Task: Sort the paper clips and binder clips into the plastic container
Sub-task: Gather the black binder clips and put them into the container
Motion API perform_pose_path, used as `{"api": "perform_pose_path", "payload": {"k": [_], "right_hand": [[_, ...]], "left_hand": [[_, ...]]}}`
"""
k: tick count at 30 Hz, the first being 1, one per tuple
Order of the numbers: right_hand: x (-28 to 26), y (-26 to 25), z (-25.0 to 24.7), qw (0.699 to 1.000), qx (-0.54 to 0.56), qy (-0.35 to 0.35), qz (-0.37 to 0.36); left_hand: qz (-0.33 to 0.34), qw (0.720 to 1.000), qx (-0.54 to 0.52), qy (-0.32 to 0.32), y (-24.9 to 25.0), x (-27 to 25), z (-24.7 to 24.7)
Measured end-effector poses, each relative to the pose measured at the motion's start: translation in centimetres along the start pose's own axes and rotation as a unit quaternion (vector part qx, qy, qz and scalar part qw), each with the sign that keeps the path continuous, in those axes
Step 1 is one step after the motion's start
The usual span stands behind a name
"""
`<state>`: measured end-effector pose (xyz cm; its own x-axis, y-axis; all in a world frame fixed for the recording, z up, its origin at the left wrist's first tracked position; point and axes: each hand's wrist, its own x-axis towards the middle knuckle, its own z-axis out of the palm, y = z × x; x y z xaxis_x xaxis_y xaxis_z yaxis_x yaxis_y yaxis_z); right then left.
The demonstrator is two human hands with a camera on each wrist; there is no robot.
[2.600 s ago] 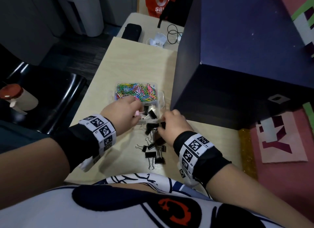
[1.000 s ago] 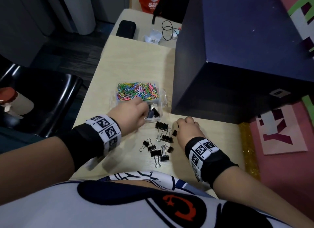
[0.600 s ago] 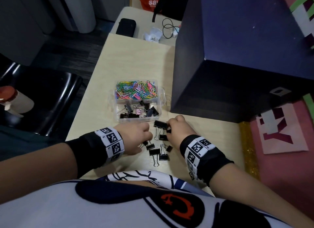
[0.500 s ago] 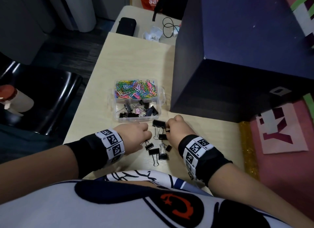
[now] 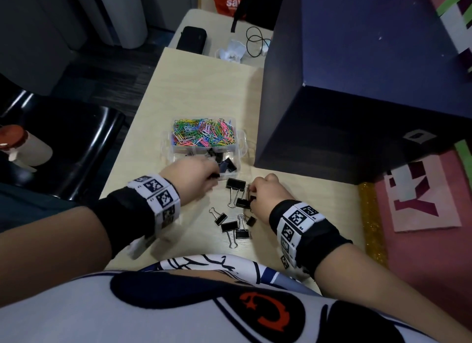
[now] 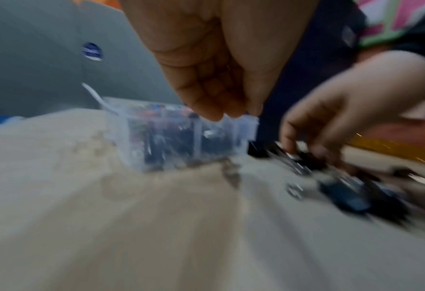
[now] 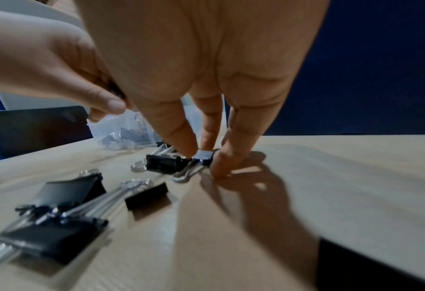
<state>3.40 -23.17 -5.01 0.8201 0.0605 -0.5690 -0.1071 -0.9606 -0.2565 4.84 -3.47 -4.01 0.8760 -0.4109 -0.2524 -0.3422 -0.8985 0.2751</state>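
Observation:
A clear plastic container [image 5: 241, 144] sits mid-table, with coloured paper clips [image 5: 203, 133] in its far compartment and black binder clips [image 5: 226, 164] in the near one. My left hand [image 5: 194, 175] hovers over the near compartment with its fingertips bunched. It seems to pinch a small black clip, mostly hidden; the left wrist view is blurred. Several loose binder clips [image 5: 229, 226] lie on the table in front of me. My right hand [image 5: 265, 192] is on the table, its fingertips [image 7: 190, 146] pinching a small binder clip [image 7: 202, 156]. A larger clip [image 5: 236, 184] lies beside it.
A big dark blue box [image 5: 357, 87] stands right of the container, close to my right hand. A black chair [image 5: 63, 148] and a red-capped bottle [image 5: 15, 143] are off the table's left edge. A black case [image 5: 191, 38] and a cable [image 5: 255, 41] lie at the far end.
My left hand has moved from the loose clips near me up to the container's near compartment. My right hand has stayed among the loose clips.

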Motion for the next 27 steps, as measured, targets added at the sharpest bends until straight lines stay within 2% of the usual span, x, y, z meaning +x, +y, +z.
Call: {"api": "perform_pose_path", "payload": {"k": [3, 5, 8, 12, 16, 20, 24, 27], "right_hand": [[-0.4, -0.2, -0.3, 1.0, -0.017, -0.002, -0.015], [-0.5, -0.1, -0.3, 1.0, -0.019, 0.002, -0.025], [-0.6, 0.1, -0.4, 1.0, -0.021, 0.001, -0.02], [-0.3, 0.5, -0.3, 1.0, -0.027, -0.001, 0.01], [-0.1, 1.1, 0.1, 1.0, -0.006, -0.002, 0.025], [-0.2, 1.6, 0.5, 1.0, 0.013, 0.008, 0.004], [-0.3, 1.8, 0.9, 1.0, 0.007, 0.02, -0.021], [-0.2, 1.6, 0.9, 0.999, 0.019, 0.029, -0.004]], "left_hand": [[-0.022, 0.997, -0.014, 0.079, -0.8, 0.5, -1.1], [0.02, 0.994, 0.004, 0.109, -0.2, 0.6, -0.9], [0.078, 0.994, 0.064, 0.049, 1.5, 0.6, 0.8], [0.135, 0.98, 0.139, -0.034, 3.5, 0.7, 2.8], [0.116, 0.978, 0.162, -0.059, 3.7, 0.6, 3.0], [0.068, 0.981, 0.157, -0.087, 2.8, 0.6, 2.7], [0.074, 0.976, 0.187, -0.087, 2.4, 0.3, 2.5], [0.068, 0.975, 0.196, -0.075, 2.4, 0.1, 2.6]]}}
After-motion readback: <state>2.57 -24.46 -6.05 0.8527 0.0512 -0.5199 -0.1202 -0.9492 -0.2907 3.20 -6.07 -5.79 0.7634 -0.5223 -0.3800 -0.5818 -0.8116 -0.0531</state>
